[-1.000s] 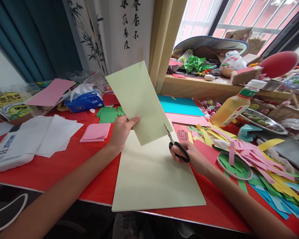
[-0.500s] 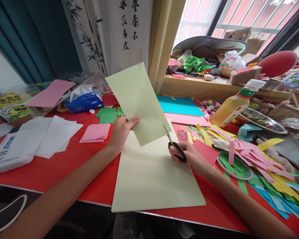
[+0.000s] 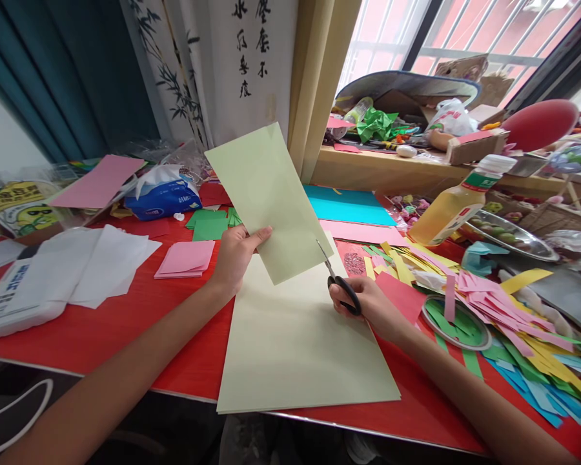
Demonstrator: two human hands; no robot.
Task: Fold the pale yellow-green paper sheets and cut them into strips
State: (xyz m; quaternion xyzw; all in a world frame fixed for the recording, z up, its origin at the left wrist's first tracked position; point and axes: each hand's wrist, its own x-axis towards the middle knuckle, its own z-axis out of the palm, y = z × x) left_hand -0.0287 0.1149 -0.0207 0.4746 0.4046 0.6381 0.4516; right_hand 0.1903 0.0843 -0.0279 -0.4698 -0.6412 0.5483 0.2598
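My left hand (image 3: 239,255) pinches a pale green sheet of paper (image 3: 275,194) by its lower left edge, thumb on the near face. The sheet is held up at a tilt. A pair of scissors (image 3: 345,294) with black handles is in my right hand (image 3: 365,303), fingers through the loops. Its blades reach the sheet's lower right edge, with the tip over the near face. Beneath both hands, larger pale green sheets (image 3: 305,361) lie stacked on the red table.
Pink squares (image 3: 184,258), green squares (image 3: 210,226) and white sheets (image 3: 111,265) lie on the left. Coloured paper strips (image 3: 508,303), a roll of tape (image 3: 458,323) and a bottle (image 3: 459,200) are on the right. Blue paper (image 3: 351,205) lies behind.
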